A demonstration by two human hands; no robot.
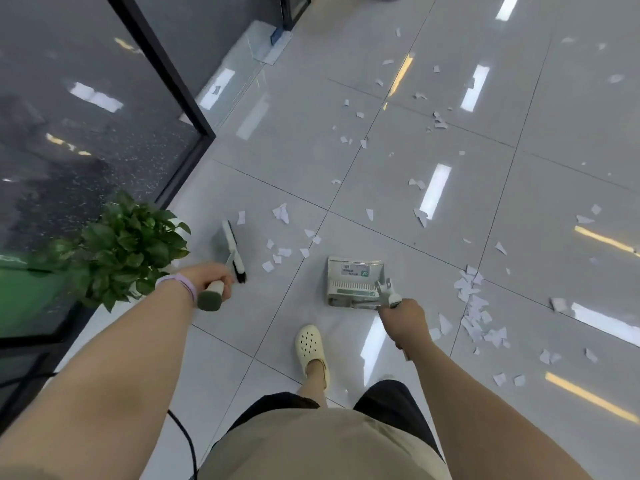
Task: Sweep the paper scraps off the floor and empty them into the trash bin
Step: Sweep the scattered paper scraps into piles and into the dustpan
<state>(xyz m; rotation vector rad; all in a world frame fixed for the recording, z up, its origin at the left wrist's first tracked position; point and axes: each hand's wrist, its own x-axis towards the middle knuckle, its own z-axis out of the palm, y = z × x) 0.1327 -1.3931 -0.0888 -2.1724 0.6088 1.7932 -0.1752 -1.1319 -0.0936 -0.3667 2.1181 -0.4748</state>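
White paper scraps (472,308) lie scattered over the glossy grey tiled floor (519,202), thickest in a pile to the right of the dustpan and in a small cluster (277,254) between broom and dustpan. My left hand (211,277) grips the broom handle; the broom head (233,249) with dark bristles rests on the floor left of that cluster. My right hand (403,322) grips the handle of the metal dustpan (353,282), which sits on the floor with nothing visible inside. No trash bin is in view.
A leafy green potted plant (121,247) stands close by my left forearm, beside a dark glass partition with a black frame (166,71). A black cable (187,441) runs along the floor at lower left. My foot in a cream clog (311,351) is behind the dustpan.
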